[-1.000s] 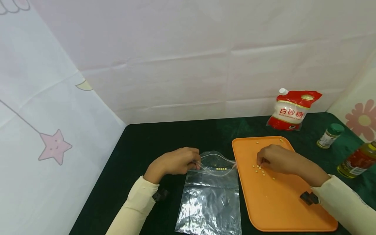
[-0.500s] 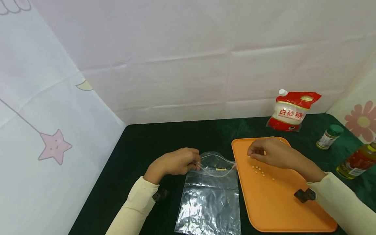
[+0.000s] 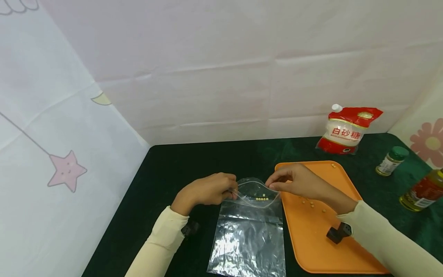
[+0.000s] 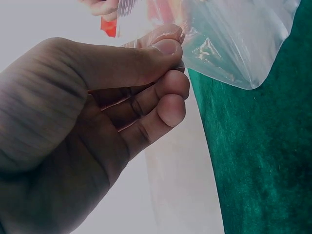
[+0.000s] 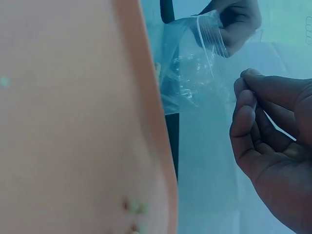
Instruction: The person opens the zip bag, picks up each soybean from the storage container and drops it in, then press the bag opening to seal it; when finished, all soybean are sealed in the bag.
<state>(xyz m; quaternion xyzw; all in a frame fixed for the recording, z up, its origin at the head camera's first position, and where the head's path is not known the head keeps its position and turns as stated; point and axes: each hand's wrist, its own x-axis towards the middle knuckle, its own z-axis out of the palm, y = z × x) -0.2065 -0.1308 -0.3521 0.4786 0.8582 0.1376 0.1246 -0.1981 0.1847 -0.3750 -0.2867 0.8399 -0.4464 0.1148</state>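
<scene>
My left hand (image 3: 211,189) pinches the left edge of a clear zip-lock bag's (image 3: 247,240) open mouth between thumb and fingers. Inside the mouth, several pale-yellow, soybean-like beans (image 3: 262,199) lie mostly in a row. My right hand (image 3: 294,179) is at the right side of that mouth, thumb and fingertips brought together. Its wrist view shows the fingers (image 5: 243,112) curled beside the bag (image 5: 195,68); I cannot tell whether a bean is between the tips. More beans (image 3: 312,204) sit on the orange tray (image 3: 311,250), partly covered by the right forearm.
Behind the tray stands a red-and-white sugar pouch (image 3: 346,132). To its right are a green-capped jar (image 3: 391,161) and an amber bottle (image 3: 423,190). The dark green table (image 3: 183,163) ends at a pale cloth backdrop (image 3: 207,77).
My right hand has moved left from the tray's beans to the bag's mouth. One more bean shows above the row in the bag. The left hand has kept its hold.
</scene>
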